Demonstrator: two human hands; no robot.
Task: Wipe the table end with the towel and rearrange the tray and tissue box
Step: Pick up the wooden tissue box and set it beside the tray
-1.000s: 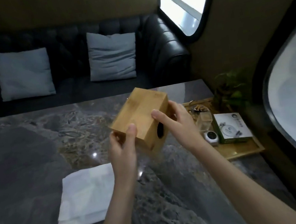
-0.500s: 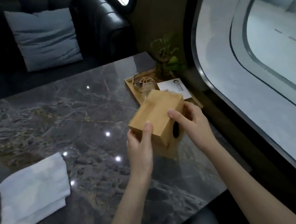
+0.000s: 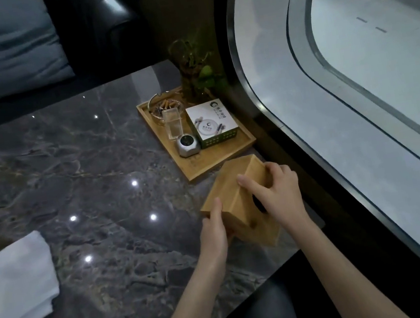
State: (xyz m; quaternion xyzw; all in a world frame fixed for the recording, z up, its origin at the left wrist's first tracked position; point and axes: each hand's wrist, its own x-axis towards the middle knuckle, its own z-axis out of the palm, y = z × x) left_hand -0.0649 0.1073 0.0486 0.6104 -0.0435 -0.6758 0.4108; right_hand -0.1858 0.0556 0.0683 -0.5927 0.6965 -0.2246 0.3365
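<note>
A bamboo tissue box (image 3: 232,191) is tilted just above the dark marble table (image 3: 90,177), near its right end. My left hand (image 3: 213,231) grips its near left corner and my right hand (image 3: 278,194) holds its right side, by the dark oval opening. Right behind the box lies a wooden tray (image 3: 220,160) that carries a glass ashtray (image 3: 164,105), a clear holder, a small silver device (image 3: 187,146) and a white and green box (image 3: 211,123). A folded white towel (image 3: 12,289) lies on the table at the far left, away from both hands.
A small potted plant (image 3: 196,73) stands behind the tray against the wall. A curved window frame runs along the right. A black sofa with a grey cushion (image 3: 9,45) sits beyond the table. The table's near edge passes just under my forearms.
Both hands have carried the tissue box to the right and lowered it toward the table end in front of the tray. The view has swung right, so the towel now lies at the left edge.
</note>
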